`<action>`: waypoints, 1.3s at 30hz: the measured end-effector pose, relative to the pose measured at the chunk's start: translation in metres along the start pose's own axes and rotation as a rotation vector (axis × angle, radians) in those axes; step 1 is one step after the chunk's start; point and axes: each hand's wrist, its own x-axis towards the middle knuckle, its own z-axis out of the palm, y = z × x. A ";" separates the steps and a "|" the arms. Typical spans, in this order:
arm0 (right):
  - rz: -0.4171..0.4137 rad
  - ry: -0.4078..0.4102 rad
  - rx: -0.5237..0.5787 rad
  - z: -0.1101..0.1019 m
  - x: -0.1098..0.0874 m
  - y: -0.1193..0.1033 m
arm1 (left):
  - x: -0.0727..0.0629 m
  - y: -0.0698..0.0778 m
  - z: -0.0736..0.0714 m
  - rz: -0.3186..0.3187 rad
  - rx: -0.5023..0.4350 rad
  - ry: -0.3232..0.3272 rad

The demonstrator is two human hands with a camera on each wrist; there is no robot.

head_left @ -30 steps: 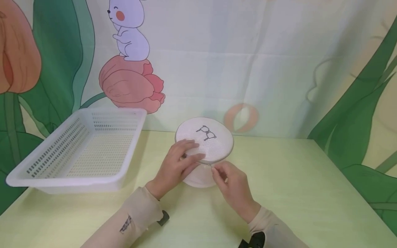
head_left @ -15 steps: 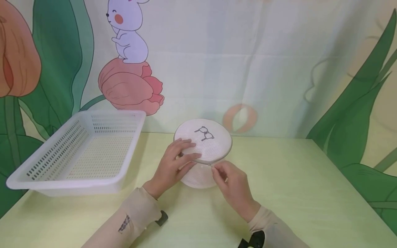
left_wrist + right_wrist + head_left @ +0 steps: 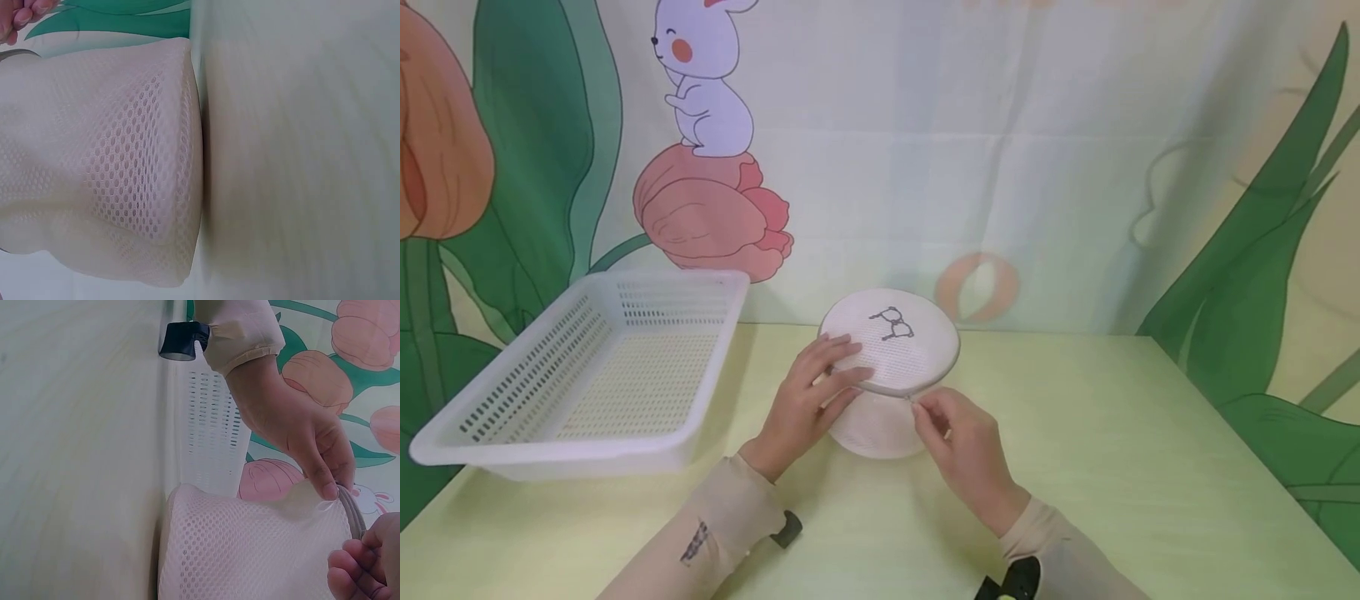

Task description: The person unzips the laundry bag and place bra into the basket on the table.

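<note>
A round white mesh laundry bag [image 3: 887,429] stands upright on the table, its flat lid [image 3: 917,350] printed with dark eyeglasses and edged by a grey zip. My left hand [image 3: 805,400] grips the bag's left rim, fingers over the lid and thumb against the side. At the front of the rim my right hand [image 3: 966,446] pinches what looks like the zip pull, mostly hidden by the fingertips. The left wrist view shows the soft mesh wall [image 3: 131,169] close up. In the right wrist view, grey zip edging [image 3: 353,509] runs between both hands.
A white perforated plastic basket [image 3: 700,408] stands to the left of the bag. The pale green table [image 3: 1112,467] reaches back to a curtain [image 3: 1075,167] printed with tulips and a rabbit. Dark wrist mounts [image 3: 1015,579] sit on the sleeves.
My left hand has slid slightly left along the rim of the bag. The right hand keeps its pinch at the front. The whole view has shifted a little.
</note>
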 end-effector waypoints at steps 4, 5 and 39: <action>-0.004 0.008 -0.006 0.000 0.000 0.001 | -0.001 -0.002 0.000 -0.005 -0.008 0.014; -0.003 0.008 -0.007 0.000 0.000 0.001 | -0.001 -0.003 0.000 -0.007 -0.009 0.013; 0.070 0.009 -0.025 0.000 0.003 0.004 | -0.002 -0.016 -0.010 -0.123 0.075 -0.104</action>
